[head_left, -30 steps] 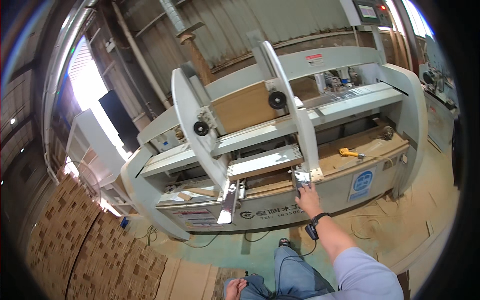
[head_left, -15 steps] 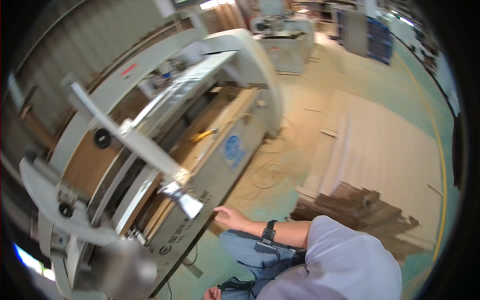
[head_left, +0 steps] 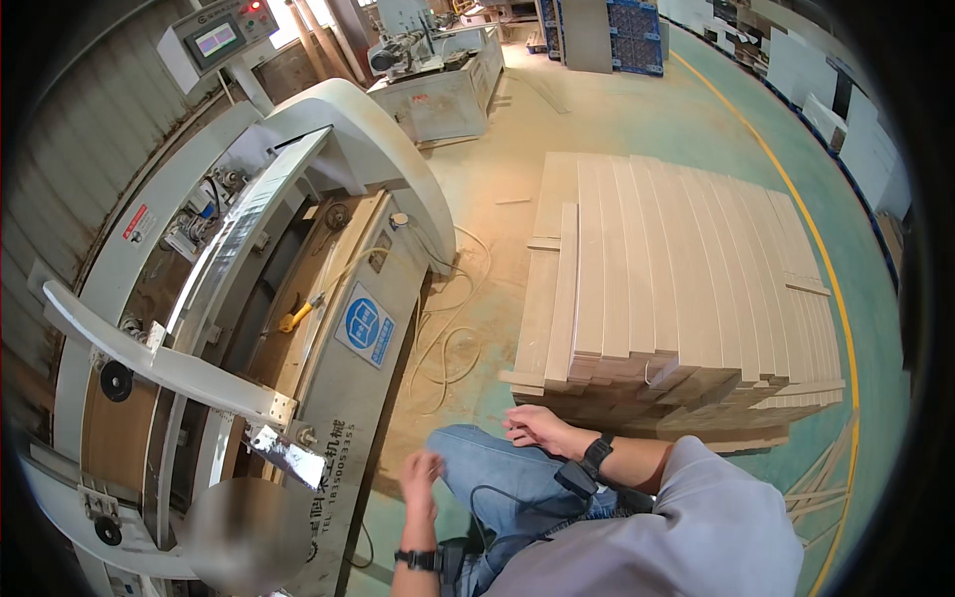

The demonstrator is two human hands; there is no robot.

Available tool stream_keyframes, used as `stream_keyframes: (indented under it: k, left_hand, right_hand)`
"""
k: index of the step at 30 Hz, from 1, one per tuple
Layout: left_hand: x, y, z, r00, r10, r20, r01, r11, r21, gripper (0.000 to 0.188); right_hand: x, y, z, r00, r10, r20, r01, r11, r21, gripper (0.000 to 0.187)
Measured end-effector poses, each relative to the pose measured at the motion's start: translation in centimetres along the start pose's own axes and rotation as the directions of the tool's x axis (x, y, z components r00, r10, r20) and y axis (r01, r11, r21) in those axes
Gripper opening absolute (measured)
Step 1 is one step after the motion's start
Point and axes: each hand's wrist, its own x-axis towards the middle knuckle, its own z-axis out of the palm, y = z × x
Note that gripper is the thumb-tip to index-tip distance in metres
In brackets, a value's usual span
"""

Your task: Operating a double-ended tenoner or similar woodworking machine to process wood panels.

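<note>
My right hand (head_left: 537,426) is held above my bent knee, just in front of the near end of a large stack of wooden boards (head_left: 686,269). Its fingers are loosely bent and apart, and nothing is in them. To the left of the same knee, my left hand (head_left: 422,474) is raised in the gap beside a grey woodworking machine (head_left: 368,398). Its fingers curl loosely and look slightly blurred; I see nothing held. Neither hand touches the boards or the machine. The boards have stepped, uneven near ends.
A yellow-handled air gun (head_left: 298,314) lies on the machine's ledge, and its pale hose (head_left: 438,348) coils on the dusty floor. A control panel (head_left: 217,40) stands at the far left. Another machine (head_left: 433,85) is behind. Thin wood strips (head_left: 821,483) lie at right.
The view has swung right, so machine and board stack sit further left. My left hand has risen from the lower edge beside my knee. My right hand now appears nearer the stack.
</note>
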Motion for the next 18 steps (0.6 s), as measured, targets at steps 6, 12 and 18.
stream_keyframes:
  k: [6,12,18]
  left_hand:
    - [5.8,2.0,16.4,0.772,-0.323,0.548,0.207,0.942,0.263,0.057]
    - [7.4,-2.4,19.9,0.62,-0.475,0.624,0.415,0.874,0.253,0.054]
    - [6.7,-3.6,21.0,0.74,-0.4,0.54,0.339,0.916,0.214,0.033]
  right_hand:
    - [0.4,2.4,-6.9,0.983,0.082,-0.162,-0.04,0.968,0.246,0.022]
    - [2.0,4.3,-8.5,0.986,0.11,-0.126,-0.033,0.866,0.5,0.029]
    - [2.6,3.7,-7.6,0.975,0.143,-0.173,-0.021,0.826,0.563,0.019]
